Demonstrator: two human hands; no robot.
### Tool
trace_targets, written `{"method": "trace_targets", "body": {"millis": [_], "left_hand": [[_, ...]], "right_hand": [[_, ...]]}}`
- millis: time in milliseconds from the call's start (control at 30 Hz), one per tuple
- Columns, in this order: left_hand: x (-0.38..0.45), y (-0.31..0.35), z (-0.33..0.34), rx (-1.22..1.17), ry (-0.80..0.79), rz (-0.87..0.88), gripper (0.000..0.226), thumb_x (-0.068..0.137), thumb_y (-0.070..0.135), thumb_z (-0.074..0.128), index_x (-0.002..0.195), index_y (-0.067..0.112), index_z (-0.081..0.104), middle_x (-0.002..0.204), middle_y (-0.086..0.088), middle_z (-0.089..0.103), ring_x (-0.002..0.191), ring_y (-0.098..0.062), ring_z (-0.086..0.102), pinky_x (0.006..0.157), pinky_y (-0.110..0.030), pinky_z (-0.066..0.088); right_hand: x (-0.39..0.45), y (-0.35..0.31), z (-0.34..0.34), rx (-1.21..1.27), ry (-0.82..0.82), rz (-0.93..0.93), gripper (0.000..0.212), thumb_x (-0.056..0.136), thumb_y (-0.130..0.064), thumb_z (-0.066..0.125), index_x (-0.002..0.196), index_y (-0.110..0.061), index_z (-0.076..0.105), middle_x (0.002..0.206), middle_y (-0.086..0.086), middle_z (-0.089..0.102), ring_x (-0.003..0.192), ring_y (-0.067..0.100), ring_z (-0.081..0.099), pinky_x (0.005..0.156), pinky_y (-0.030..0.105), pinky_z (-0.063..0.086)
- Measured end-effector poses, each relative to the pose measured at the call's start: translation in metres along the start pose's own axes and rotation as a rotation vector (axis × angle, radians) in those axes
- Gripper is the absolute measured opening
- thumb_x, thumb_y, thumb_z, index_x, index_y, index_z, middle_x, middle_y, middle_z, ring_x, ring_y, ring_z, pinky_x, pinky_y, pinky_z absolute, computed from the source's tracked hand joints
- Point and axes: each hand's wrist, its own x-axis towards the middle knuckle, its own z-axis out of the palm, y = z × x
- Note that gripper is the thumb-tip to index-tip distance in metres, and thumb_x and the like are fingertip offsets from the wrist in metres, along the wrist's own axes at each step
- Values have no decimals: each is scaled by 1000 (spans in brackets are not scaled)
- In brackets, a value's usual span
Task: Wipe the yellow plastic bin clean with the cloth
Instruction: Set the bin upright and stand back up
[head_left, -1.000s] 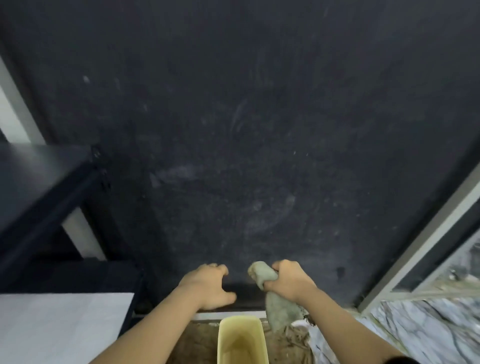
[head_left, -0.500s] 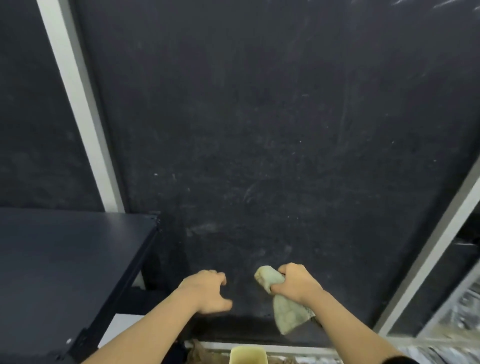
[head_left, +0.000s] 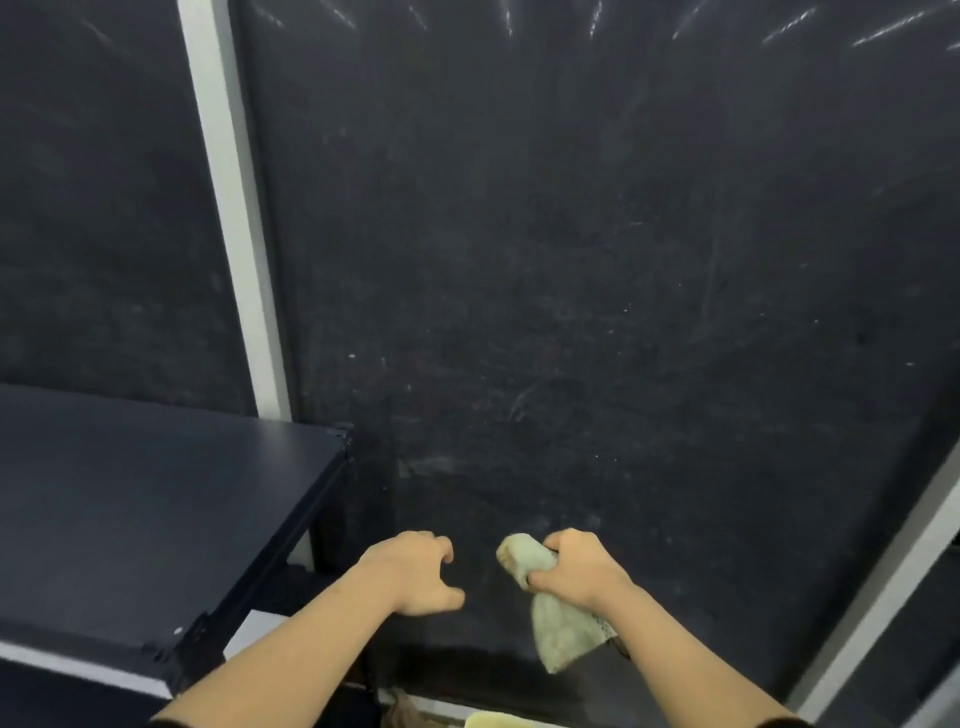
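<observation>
My right hand (head_left: 582, 571) is closed around a pale greenish-grey cloth (head_left: 558, 631), which bunches out above my thumb and hangs down below my fist. My left hand (head_left: 415, 571) hovers beside it, empty, with fingers curled and apart. Both hands are held out in front of a dark wall. Only a thin sliver of the yellow plastic bin (head_left: 496, 721) shows at the bottom edge of the view, below and between my forearms; the rest of it is out of frame.
A dark wall panel (head_left: 571, 286) fills most of the view, split by a white vertical strip (head_left: 231, 208). A black shelf (head_left: 130, 509) juts in at the left. A white frame bar (head_left: 893, 587) slants up at the right. Brownish debris (head_left: 402, 714) lies beside the bin.
The view has tilted upward: the yellow bin has slid almost out of the bottom edge and the black shelf top has come into sight. Both hands keep their pose, cloth still gripped.
</observation>
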Motion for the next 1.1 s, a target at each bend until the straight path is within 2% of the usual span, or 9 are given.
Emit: {"method": "trace_targets", "body": {"millis": [167, 367, 500, 667, 767, 867, 967, 1100], "left_hand": [[-13, -32, 3, -17, 29, -83, 70, 75, 55, 54, 136, 23, 41, 139, 0, 46, 124, -21, 47, 95, -36, 46], [-38, -109, -16, -35, 115, -195, 67, 77, 55, 54, 135, 22, 44, 134, 0, 49, 121, -22, 48, 97, -39, 46], [-54, -169, -27, -33, 169, -284, 66, 77, 55, 53, 134, 24, 43, 138, 2, 44, 126, -21, 44, 98, -39, 45], [-61, -237, -34, -22, 161, -362, 67, 79, 54, 51, 137, 23, 40, 144, 3, 40, 130, -20, 40, 101, -37, 43], [-61, -268, -33, -46, 161, -382, 69, 79, 55, 51, 139, 25, 37, 146, 5, 37, 131, -19, 38, 102, -36, 42], [-58, -291, -28, -84, 186, -371, 71, 79, 57, 50, 141, 26, 33, 150, 6, 32, 135, -17, 34, 104, -35, 39], [-53, -308, -26, -100, 235, -350, 71, 80, 58, 47, 142, 26, 32, 153, 7, 29, 137, -17, 30, 108, -33, 34], [-46, -321, -14, -132, 310, -356, 74, 81, 62, 41, 145, 28, 25, 158, 6, 20, 144, -16, 18, 117, -36, 20]], "right_hand": [[14, -36, 14, -2, -42, -80, 19, 61, -37, 65, 58, -27, 49, 70, -7, 56, 68, 13, 59, 56, 26, 42], [41, -112, 45, 9, -81, -191, 20, 60, -36, 64, 56, -24, 49, 66, -6, 55, 62, 13, 56, 54, 28, 41], [62, -171, 71, 0, -100, -282, 20, 62, -34, 65, 61, -20, 51, 69, -1, 56, 64, 17, 56, 56, 30, 41], [88, -242, 103, 22, -119, -343, 17, 63, -35, 66, 63, -23, 54, 75, 0, 61, 73, 20, 63, 59, 31, 44], [101, -273, 120, 3, -109, -353, 16, 65, -34, 65, 62, -24, 52, 71, -4, 57, 71, 18, 61, 55, 28, 41], [113, -298, 133, -15, -68, -344, 13, 67, -33, 63, 70, -21, 58, 71, -5, 57, 70, 18, 60, 52, 26, 40], [123, -315, 146, 28, 10, -394, 19, 72, -36, 62, 81, -19, 61, 82, -3, 59, 78, 19, 59, 60, 31, 45], [136, -313, 169, -64, 39, -446, 31, 81, -40, 57, 107, -24, 59, 108, -2, 57, 105, 18, 51, 85, 34, 45]]}}
